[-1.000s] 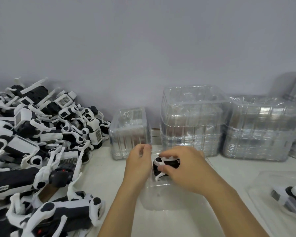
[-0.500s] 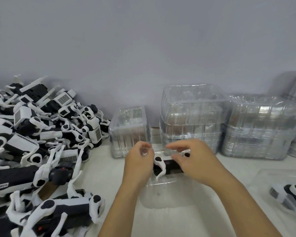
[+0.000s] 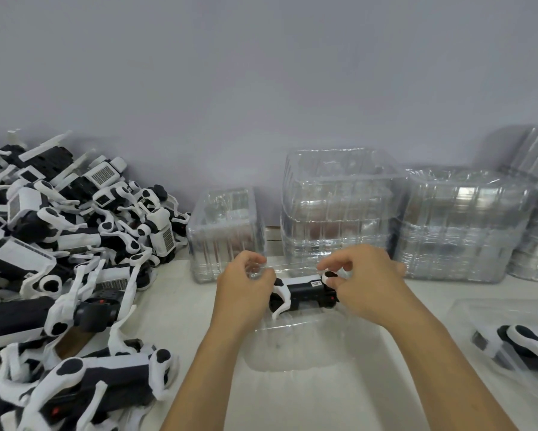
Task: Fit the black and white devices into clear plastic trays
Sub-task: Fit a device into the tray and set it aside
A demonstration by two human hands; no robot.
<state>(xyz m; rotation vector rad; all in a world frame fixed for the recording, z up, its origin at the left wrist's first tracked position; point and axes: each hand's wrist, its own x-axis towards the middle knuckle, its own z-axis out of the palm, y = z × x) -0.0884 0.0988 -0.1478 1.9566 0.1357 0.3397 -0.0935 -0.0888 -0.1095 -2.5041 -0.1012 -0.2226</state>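
Lying crosswise at the far end of a clear tray, the device shows a black body with white curved arms and a small label. Left hand, fingers curled, holds the tray's far left rim beside the device. Right hand pinches the device's white, black-capped end. Pile of devices left on the surface; tray stacks behind.

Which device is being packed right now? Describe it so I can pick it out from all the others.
Start from the tall stack of clear trays against the back wall; just in front lies one open clear tray. The device sits at its far end, between the left hand and right hand. Unlike the piled devices at left, it is alone and being handled.
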